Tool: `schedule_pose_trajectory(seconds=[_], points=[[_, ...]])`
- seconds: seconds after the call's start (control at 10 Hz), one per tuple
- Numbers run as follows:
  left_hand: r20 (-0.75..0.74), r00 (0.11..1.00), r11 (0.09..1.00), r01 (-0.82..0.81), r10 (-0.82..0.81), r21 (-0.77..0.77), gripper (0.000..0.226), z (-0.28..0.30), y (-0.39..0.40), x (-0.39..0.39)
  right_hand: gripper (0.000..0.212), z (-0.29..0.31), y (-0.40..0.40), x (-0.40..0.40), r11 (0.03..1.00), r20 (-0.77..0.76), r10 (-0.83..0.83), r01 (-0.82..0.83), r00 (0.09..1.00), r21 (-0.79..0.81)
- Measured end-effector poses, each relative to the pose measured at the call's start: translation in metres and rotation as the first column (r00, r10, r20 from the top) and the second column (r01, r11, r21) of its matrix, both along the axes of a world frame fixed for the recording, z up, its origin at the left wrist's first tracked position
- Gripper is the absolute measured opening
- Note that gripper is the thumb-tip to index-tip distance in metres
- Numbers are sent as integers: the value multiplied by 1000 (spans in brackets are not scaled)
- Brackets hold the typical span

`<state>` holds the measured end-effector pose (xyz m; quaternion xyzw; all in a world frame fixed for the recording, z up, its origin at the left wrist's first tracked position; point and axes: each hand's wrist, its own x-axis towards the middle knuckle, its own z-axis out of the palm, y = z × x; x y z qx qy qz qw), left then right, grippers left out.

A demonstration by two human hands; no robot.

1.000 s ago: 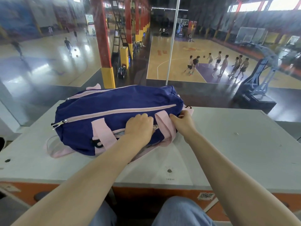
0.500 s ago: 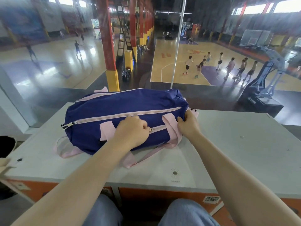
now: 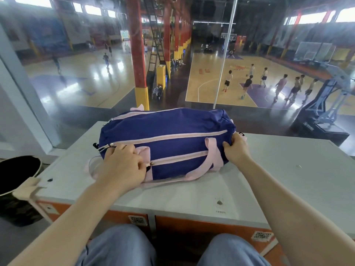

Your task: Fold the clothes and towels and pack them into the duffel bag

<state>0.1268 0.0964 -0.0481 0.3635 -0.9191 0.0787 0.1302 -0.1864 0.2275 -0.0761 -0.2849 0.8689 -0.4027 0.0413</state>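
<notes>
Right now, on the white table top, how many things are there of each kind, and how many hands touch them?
Duffel bag, blue with pink trim: 1
Pink zippers showing on the bag: 2
Hands on the bag: 2, left hand and right hand
Loose clothes or towels on the table top: 0
Total: 5

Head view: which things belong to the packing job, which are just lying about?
Job:
- duffel bag, blue with pink trim, on the table
- left hand at the lower zipper pull
- right hand gripping the bag's end

Lying about:
- black bin left of the table
</notes>
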Motion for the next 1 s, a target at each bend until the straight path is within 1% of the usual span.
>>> schedule_pose_trajectory(seconds=[0.1,0.2,0.3,0.4,0.5,0.6,0.7,0.9,1.0], points=[[-45,999,1000,-5,3,-24,32,4,5,-2,3,2,2,6,1000,54,-13,13,998,-11],[-178,984,1000,17,-19,-11,31,3,11,-2,13,1,4,10,995,92,-33,42,995,-92],[-330,939,996,91,-93,-23,20,5,18,-9,26,0,10,19,989,76,-61,70,995,-127],[-263,954,987,156,-144,26,43,12,20,-33,55,-2,13,20,996,-156,-91,89,983,-21],[-161,973,980,178,-162,87,65,17,8,-67,61,5,7,17,999,-305,-39,38,952,-10],[-140,972,973,204,-188,111,66,18,-11,-98,62,14,-7,7,998,-378,37,-19,925,53],[-158,966,965,226,-205,129,65,20,-31,-127,60,22,-24,-5,994,-420,99,-69,902,88],[-212,956,968,227,-200,108,64,22,-70,-166,57,25,-55,-33,990,-410,141,-117,901,83],[-197,960,962,228,-197,150,63,35,-78,-175,59,37,-64,-40,983,-388,165,-117,907,143]])
